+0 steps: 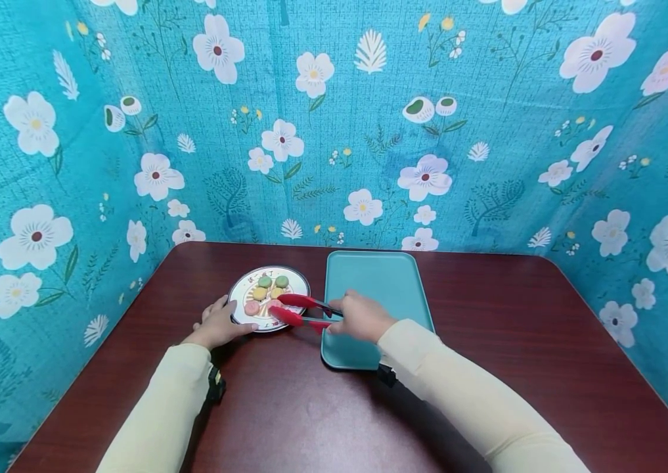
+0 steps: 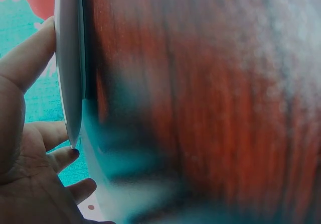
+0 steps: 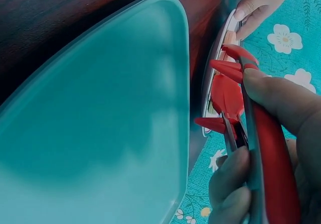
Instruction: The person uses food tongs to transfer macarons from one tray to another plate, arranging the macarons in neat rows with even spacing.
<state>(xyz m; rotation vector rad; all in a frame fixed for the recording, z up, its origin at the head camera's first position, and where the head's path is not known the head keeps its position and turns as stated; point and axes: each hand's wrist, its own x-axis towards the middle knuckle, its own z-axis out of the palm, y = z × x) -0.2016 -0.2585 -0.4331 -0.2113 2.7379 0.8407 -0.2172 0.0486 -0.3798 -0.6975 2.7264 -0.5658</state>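
A white plate (image 1: 296, 316) with a dark rim carries macarons: two green (image 1: 282, 281), two yellow (image 1: 259, 293) and two pink (image 1: 251, 307). My left hand (image 1: 219, 323) holds its left edge; in the left wrist view the thumb (image 2: 37, 48) lies on the rim and fingers touch the edge from the other side. With my right hand (image 1: 363, 317) I grip red-tipped metal tongs (image 1: 292, 316). Their two heads are spread over the plate's right part, around the nearer pink macaron (image 1: 274, 306). Whether they touch it I cannot tell.
Right beside the plate lies a teal rectangular tray (image 1: 375, 272), partly under my right hand and the tongs. Both stand on a dark reddish wooden table (image 1: 286, 407). A blue flowered cloth (image 1: 334, 131) hangs behind and along the sides.
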